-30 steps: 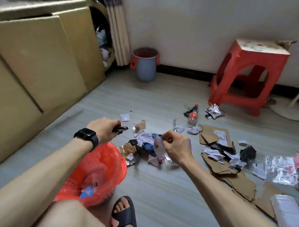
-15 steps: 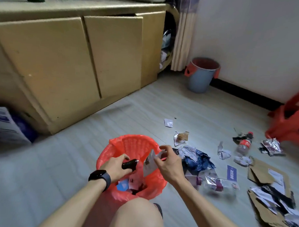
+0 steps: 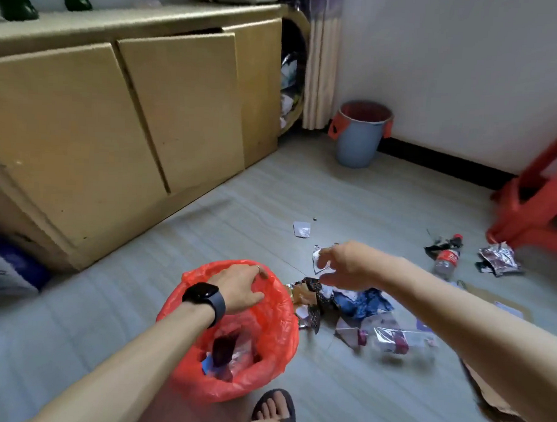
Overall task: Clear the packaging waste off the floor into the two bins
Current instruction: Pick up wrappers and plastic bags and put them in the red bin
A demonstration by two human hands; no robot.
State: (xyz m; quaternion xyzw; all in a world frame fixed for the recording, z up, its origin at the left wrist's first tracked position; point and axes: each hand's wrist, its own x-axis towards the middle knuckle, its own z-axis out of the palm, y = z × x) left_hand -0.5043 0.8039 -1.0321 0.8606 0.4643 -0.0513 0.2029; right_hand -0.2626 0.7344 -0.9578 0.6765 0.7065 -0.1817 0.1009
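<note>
Torn wrappers and paper scraps point(image 3: 359, 302) litter the floor point(image 3: 265, 191) just below the right hand point(image 3: 348, 268), whose fingers are spread and hold nothing. The left hand point(image 3: 238, 289), fingers loosely straight, rests on the far rim of the red-bagged bin point(image 3: 274, 354); a blue bin point(image 3: 358, 141) stands well beyond both hands.

Our left hand point(image 3: 238, 289) hangs palm down, fingers spread; our right hand point(image 3: 345, 264) stretches forward, fingers loosely curled and empty.
</note>
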